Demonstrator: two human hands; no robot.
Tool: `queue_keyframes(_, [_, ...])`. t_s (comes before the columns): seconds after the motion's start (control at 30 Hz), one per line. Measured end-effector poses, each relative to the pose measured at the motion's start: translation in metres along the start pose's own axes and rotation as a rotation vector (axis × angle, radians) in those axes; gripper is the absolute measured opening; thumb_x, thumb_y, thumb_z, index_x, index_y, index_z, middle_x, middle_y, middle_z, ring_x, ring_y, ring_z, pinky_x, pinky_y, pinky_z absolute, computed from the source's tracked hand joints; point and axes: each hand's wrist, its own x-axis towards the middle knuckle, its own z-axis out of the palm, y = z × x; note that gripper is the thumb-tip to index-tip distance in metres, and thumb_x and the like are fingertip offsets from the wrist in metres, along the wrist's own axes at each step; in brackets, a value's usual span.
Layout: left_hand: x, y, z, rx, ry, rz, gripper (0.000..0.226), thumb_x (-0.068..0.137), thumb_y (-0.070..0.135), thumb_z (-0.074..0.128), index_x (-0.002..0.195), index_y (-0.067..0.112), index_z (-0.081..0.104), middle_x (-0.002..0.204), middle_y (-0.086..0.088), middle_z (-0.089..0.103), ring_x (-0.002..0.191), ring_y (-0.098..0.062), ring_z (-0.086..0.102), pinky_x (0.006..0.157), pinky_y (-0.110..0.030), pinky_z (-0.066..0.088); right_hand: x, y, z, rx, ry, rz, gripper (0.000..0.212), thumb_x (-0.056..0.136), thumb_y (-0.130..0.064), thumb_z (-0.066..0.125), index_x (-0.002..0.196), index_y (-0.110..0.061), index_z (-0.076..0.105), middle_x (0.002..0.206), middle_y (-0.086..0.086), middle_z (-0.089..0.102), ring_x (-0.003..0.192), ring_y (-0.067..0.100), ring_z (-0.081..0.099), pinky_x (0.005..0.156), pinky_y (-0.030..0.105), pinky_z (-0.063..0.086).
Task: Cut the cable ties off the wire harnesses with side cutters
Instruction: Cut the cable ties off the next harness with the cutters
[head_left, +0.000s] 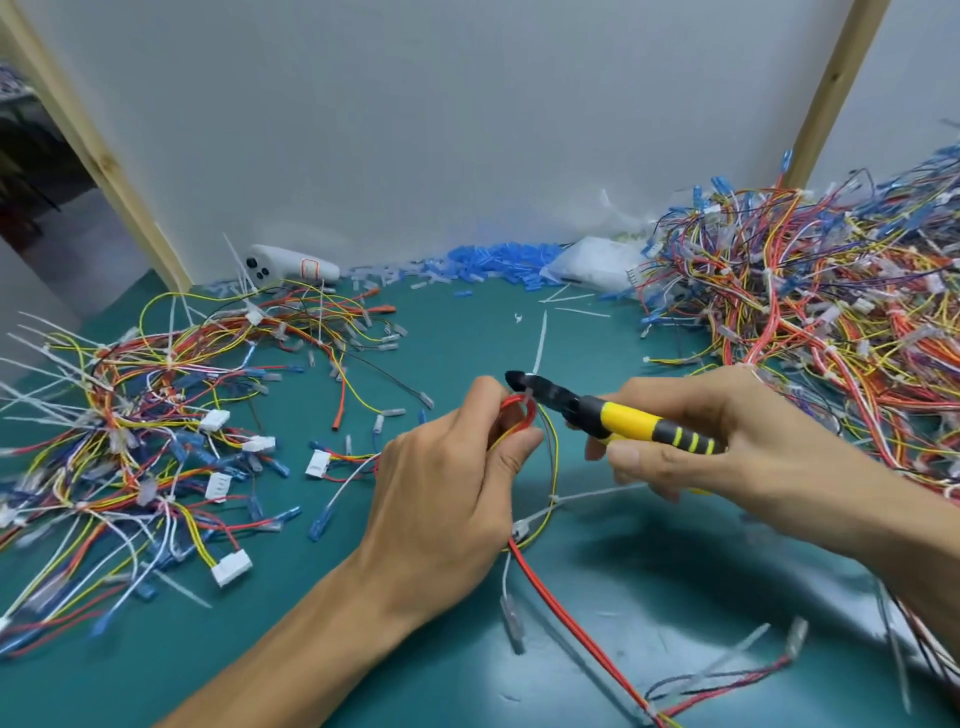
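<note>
The left hand (447, 499) sits just below the middle of the view and pinches a looped wire harness (531, 413) between the thumb and curled fingers. The loop, red and yellow strands, stands up out of the pinch; its red lead trails off towards five o'clock across the green mat (467, 332).

The right hand (753, 421) comes in from three o'clock, fingers curled round the yellow-and-black handles of the side cutters (613, 418). The black nose points to ten o'clock and rests at the top of the loop, against a white cable tie (539, 345) whose tail stands up towards twelve (whether the jaws have bitten through it cannot be told).

At nine o'clock lies a loose pile of harnesses (130, 426), many with white tie tails sticking out; from one to three o'clock a larger tangled heap (831, 322) spreads to the edge of the view. At twelve, along the foot of the wall, lies a drift of blue sleeves (498, 262); at eleven a white handheld device (291, 267); at one a clear plastic bag (597, 267). Cut white tie scraps are scattered on the mat nearby.
</note>
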Motion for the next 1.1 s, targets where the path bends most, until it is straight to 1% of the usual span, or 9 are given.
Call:
queue_keyframes(0.27, [-0.001, 0.003, -0.001, -0.189, -0.027, -0.057, 0.024, 0.102, 0.038, 0.058, 0.083, 0.030, 0.045, 0.060, 0.007, 0.036, 0.058, -0.019, 0.034, 0.053, -0.035, 0.027, 0.001, 0.008, -0.001, 0.173, -0.041, 0.049, 0.036, 0.084, -0.036, 0.076, 0.099, -0.003, 0.078, 0.079, 0.017, 0.066, 0.072, 0.019, 0.058, 0.060, 0.030, 0.044])
queue_keyframes(0.37, [-0.002, 0.002, 0.000, -0.331, -0.052, -0.089, 0.030, 0.102, 0.039, 0.057, 0.079, 0.024, 0.047, 0.064, -0.003, 0.036, 0.060, -0.023, 0.033, 0.056, -0.041, 0.030, 0.002, 0.012, 0.000, 0.235, -0.061, 0.079, 0.042, 0.079, -0.041, 0.074, 0.092, -0.001, 0.077, 0.076, 0.013, 0.066, 0.069, 0.023, 0.057, 0.056, 0.029, 0.041])
queue_keyframes(0.47, [-0.003, 0.001, -0.001, -0.389, -0.096, -0.115, 0.035, 0.104, 0.040, 0.053, 0.080, 0.015, 0.051, 0.065, -0.001, 0.036, 0.061, -0.020, 0.032, 0.057, -0.041, 0.029, 0.003, 0.013, 0.000, 0.381, -0.121, 0.127, 0.040, 0.075, -0.034, 0.073, 0.099, -0.001, 0.078, 0.079, 0.015, 0.061, 0.060, 0.022, 0.048, 0.049, 0.024, 0.032])
queue_keyframes(0.63, [-0.004, 0.001, -0.004, -0.348, -0.120, -0.092, 0.034, 0.108, 0.043, 0.043, 0.080, 0.024, 0.043, 0.062, 0.007, 0.036, 0.058, -0.019, 0.034, 0.055, -0.041, 0.028, 0.003, 0.010, 0.003, 0.500, -0.197, 0.223, 0.042, 0.073, -0.029, 0.072, 0.103, -0.001, 0.075, 0.085, 0.017, 0.052, 0.054, 0.016, 0.039, 0.047, 0.020, 0.018])
queue_keyframes(0.77, [-0.004, 0.001, 0.000, -0.366, -0.093, -0.106, 0.035, 0.110, 0.038, 0.040, 0.079, 0.024, 0.049, 0.064, 0.002, 0.058, 0.059, -0.027, 0.054, 0.061, -0.051, 0.043, 0.003, 0.010, 0.002, 0.495, -0.176, 0.185, 0.042, 0.070, -0.027, 0.073, 0.103, -0.001, 0.075, 0.084, 0.016, 0.051, 0.055, 0.016, 0.039, 0.047, 0.019, 0.021])
queue_keyframes(0.87, [-0.004, 0.002, 0.000, -0.362, -0.087, -0.116, 0.039, 0.110, 0.038, 0.039, 0.076, 0.023, 0.050, 0.061, 0.000, 0.061, 0.057, -0.025, 0.057, 0.061, -0.051, 0.044, 0.003, 0.011, 0.008, 0.322, -0.046, 0.082, 0.038, 0.069, -0.024, 0.078, 0.103, -0.007, 0.078, 0.080, 0.013, 0.054, 0.061, 0.019, 0.041, 0.050, 0.024, 0.029])
queue_keyframes(0.97, [-0.002, -0.001, -0.001, -0.334, -0.084, -0.117, 0.041, 0.109, 0.037, 0.041, 0.072, 0.020, 0.046, 0.053, 0.001, 0.052, 0.052, -0.025, 0.050, 0.057, -0.052, 0.040, 0.001, 0.016, 0.014, -0.192, 0.262, -0.146, 0.032, 0.074, -0.020, 0.081, 0.104, -0.026, 0.078, 0.082, -0.003, 0.064, 0.068, 0.017, 0.058, 0.057, 0.027, 0.044])
queue_keyframes(1.03, [-0.001, -0.001, -0.001, -0.330, -0.085, -0.110, 0.040, 0.109, 0.037, 0.041, 0.073, 0.020, 0.043, 0.052, 0.002, 0.046, 0.051, -0.026, 0.045, 0.056, -0.053, 0.037, 0.001, 0.016, 0.017, -0.475, 0.386, -0.317, 0.035, 0.073, -0.014, 0.080, 0.107, -0.026, 0.076, 0.086, -0.006, 0.062, 0.070, 0.020, 0.057, 0.058, 0.022, 0.041])
queue_keyframes(1.1, [0.000, -0.001, 0.000, -0.339, -0.076, -0.111, 0.038, 0.108, 0.037, 0.041, 0.075, 0.021, 0.044, 0.053, 0.003, 0.044, 0.051, -0.025, 0.042, 0.055, -0.052, 0.037, 0.001, 0.016, 0.020, -0.581, 0.453, -0.396, 0.039, 0.071, -0.009, 0.078, 0.110, -0.018, 0.076, 0.090, -0.004, 0.062, 0.070, 0.020, 0.054, 0.061, 0.020, 0.037])
